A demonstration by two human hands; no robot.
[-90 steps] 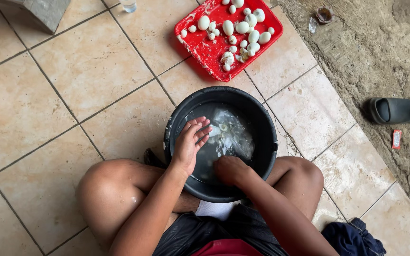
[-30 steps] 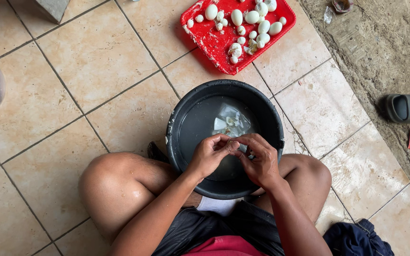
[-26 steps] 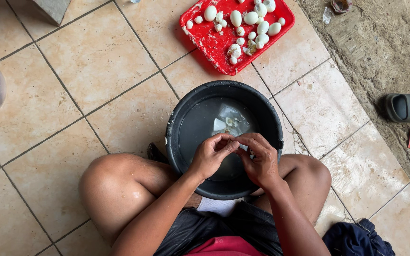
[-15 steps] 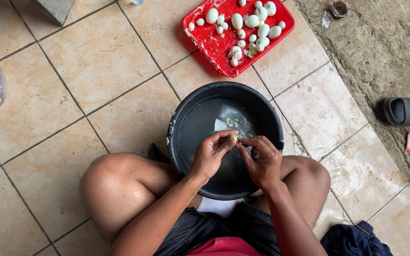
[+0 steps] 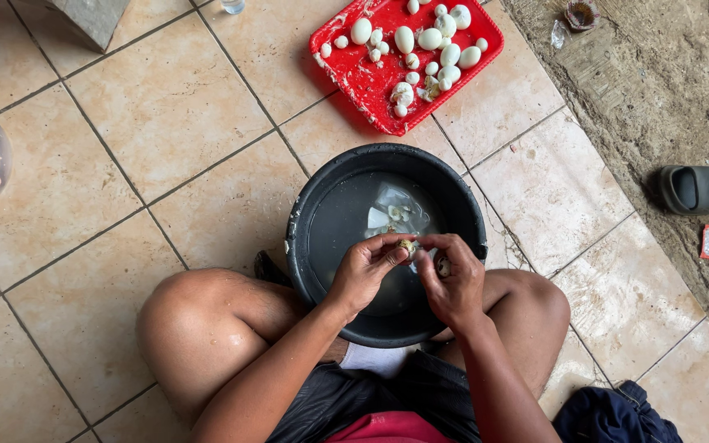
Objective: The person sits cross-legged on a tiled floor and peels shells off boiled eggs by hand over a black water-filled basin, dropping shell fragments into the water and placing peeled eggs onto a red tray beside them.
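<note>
Pale egg (image 5: 407, 245): small, partly shelled, brownish flecks on it, held above the black basin (image 5: 313, 205).
Left hand (image 5: 363, 271): over the basin's near half, fingertips pinched on the egg.
Right hand (image 5: 453, 279): just beside it, fingers closed against the same egg.
Red tray (image 5: 354, 70): beyond the basin, carrying white eggs.

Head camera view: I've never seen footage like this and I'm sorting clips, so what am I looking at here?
The camera sits on a person's head and looks straight down at their own lap and bare hands; there is no machine. The person sits on a tiled floor with a black basin of water between the knees. Over it, the left hand and right hand together pinch a small egg in their fingers. Beyond the basin lies a red tray of pale eggs. A dark sandal lies on bare ground at right.
</note>
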